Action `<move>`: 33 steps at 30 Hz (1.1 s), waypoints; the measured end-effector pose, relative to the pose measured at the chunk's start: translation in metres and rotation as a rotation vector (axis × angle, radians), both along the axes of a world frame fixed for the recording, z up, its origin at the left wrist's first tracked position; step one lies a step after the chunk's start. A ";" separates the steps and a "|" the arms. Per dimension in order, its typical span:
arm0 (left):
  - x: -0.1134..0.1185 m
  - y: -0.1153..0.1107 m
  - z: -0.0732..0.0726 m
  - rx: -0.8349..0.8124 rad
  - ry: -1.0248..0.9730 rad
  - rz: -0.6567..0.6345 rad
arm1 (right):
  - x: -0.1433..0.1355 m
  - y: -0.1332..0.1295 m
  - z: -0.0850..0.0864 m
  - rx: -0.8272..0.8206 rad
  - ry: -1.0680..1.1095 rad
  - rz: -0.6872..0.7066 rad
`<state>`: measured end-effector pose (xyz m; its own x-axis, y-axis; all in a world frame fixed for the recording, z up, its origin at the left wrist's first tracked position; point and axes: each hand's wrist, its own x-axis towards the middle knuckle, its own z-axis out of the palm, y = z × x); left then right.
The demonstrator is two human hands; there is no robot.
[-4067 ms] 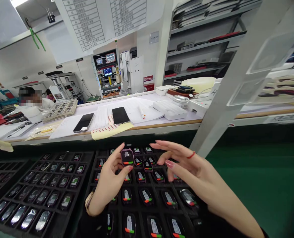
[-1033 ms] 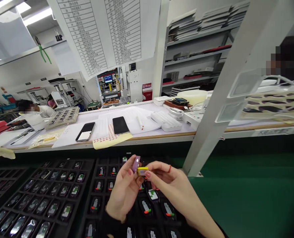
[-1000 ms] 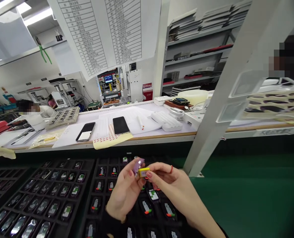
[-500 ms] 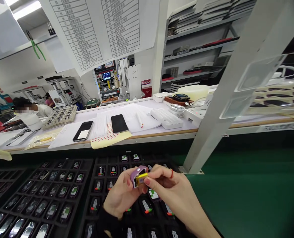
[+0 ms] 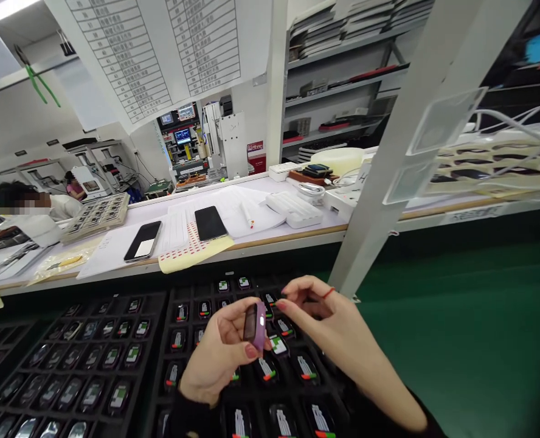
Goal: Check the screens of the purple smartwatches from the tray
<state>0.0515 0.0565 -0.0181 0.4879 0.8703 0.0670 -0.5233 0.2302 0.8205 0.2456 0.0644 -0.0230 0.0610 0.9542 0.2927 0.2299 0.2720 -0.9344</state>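
My left hand (image 5: 222,350) grips a purple smartwatch case (image 5: 260,327) by its edges, thumb at the front and fingers behind. The case is tilted, with its purple side wall and a bright spot facing right and a dark face turned left. Just to the right, my right hand (image 5: 318,307) is apart from the case. Its thumb and forefinger are a little separated, and I see nothing between them; the other fingers curl in. Below both hands lies a black compartment tray (image 5: 185,359) of dark watch units, many bearing white labels with green or red-orange marks.
More black trays (image 5: 149,359) of watch units sit to the left. Behind them runs a bench shelf with two phones (image 5: 210,223), papers, a white box (image 5: 292,210) and cables. A slanted metal post (image 5: 374,201) rises at the right. A person sits far left.
My right hand has come away from the watch case to the right. My left hand has turned the case, and the yellow block that showed in it is out of sight.
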 end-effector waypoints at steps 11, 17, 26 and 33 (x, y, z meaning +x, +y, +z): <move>-0.017 -0.008 0.015 0.039 0.129 0.234 | 0.023 0.021 -0.088 -0.185 -0.641 0.471; -0.023 -0.007 0.008 0.164 0.188 0.193 | 0.017 0.025 -0.104 -0.175 -0.665 0.467; -0.021 -0.002 0.005 0.183 0.389 0.313 | 0.015 0.020 -0.117 -0.166 -0.536 0.374; -0.020 -0.005 0.008 0.207 0.576 0.362 | 0.012 0.017 -0.116 -0.261 -0.334 0.362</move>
